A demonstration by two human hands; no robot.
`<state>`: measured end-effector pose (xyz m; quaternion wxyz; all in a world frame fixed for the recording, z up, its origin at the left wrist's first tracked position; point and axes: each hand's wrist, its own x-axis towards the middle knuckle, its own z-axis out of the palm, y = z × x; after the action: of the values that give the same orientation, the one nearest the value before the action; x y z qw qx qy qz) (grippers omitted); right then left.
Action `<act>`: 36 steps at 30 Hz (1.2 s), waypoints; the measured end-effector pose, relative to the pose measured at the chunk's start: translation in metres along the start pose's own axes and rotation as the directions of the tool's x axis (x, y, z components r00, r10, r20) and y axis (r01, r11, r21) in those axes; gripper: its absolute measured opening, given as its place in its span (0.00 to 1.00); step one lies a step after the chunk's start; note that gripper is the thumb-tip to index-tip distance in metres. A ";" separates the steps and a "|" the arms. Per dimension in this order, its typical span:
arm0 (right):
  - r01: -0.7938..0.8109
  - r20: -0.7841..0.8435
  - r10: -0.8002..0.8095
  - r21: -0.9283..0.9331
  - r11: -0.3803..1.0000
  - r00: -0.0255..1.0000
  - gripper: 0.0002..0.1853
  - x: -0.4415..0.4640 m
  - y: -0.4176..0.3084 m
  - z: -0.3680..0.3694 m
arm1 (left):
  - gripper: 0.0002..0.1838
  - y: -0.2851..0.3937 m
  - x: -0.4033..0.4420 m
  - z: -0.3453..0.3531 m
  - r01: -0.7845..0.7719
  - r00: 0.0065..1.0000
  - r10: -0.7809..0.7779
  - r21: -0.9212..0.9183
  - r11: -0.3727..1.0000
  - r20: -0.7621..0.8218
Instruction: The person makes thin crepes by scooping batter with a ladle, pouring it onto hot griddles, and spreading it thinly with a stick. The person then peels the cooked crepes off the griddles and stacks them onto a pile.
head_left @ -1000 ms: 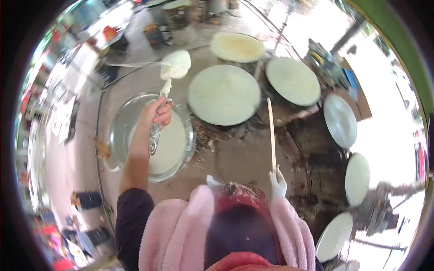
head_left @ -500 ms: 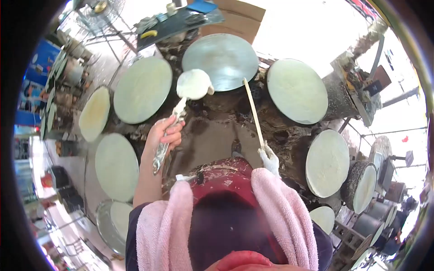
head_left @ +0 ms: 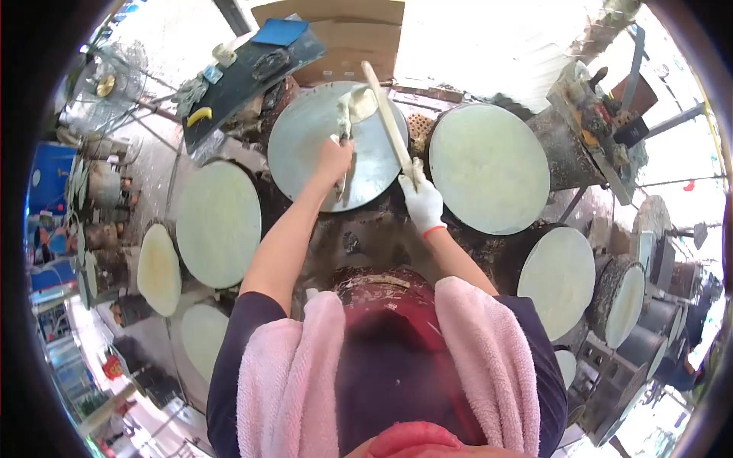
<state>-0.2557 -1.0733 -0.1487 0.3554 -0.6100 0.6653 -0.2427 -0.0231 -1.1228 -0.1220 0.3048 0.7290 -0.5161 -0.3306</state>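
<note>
My bare left hand (head_left: 334, 159) is closed around the handle of a batter-coated ladle (head_left: 345, 130). The ladle's head is over the far part of a round grey griddle (head_left: 301, 145), with pale batter (head_left: 362, 104) at it; whether that batter touches the griddle I cannot tell. In a white glove, my right hand (head_left: 422, 202) grips a long flat wooden stick (head_left: 387, 118) near its lower end. The stick points up and away, crossing over the griddle's right edge.
Pale-covered round griddles stand on both sides, one at the right (head_left: 490, 168) and one at the left (head_left: 219, 223). A dark board (head_left: 252, 88) with a blue item and a yellow object lies far left. Behind the griddle is a cardboard box (head_left: 351, 46).
Both hands have moved forward to the bare griddle, which appears nearer. The ladle has swung over it, and its round batter-filled bowl no longer faces up fully. The stick has been raised.
</note>
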 end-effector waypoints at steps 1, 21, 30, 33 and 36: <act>-0.002 -0.017 -0.003 -0.276 0.961 1.000 0.33 0.005 0.006 0.012 | 0.16 -0.010 0.018 0.006 -0.096 0.992 0.114 0.236 0.967 -0.063; -0.442 0.313 0.313 0.654 0.613 0.897 0.17 0.015 -0.068 0.114 | 0.11 -0.094 0.018 -0.142 -0.057 0.998 0.059 -0.280 0.958 -0.003; -0.152 0.118 0.111 0.445 0.883 0.987 0.17 0.040 -0.025 0.081 | 0.12 -0.095 -0.049 -0.187 0.013 0.999 -0.039 -0.622 0.783 -0.028; -0.489 0.509 0.222 0.482 0.727 0.832 0.16 0.040 -0.083 0.077 | 0.12 -0.119 -0.065 -0.167 0.190 0.956 -0.293 -0.717 0.671 -0.021; -0.214 0.417 0.067 0.316 0.924 0.907 0.18 0.063 -0.065 0.052 | 0.10 -0.119 -0.095 -0.169 0.283 0.918 -0.396 -0.690 0.666 -0.006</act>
<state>-0.1741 -1.1388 -0.1430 0.6039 -0.5221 0.5671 -0.2026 0.1536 -0.9815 -0.0990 0.5206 0.6743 -0.1895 -0.4883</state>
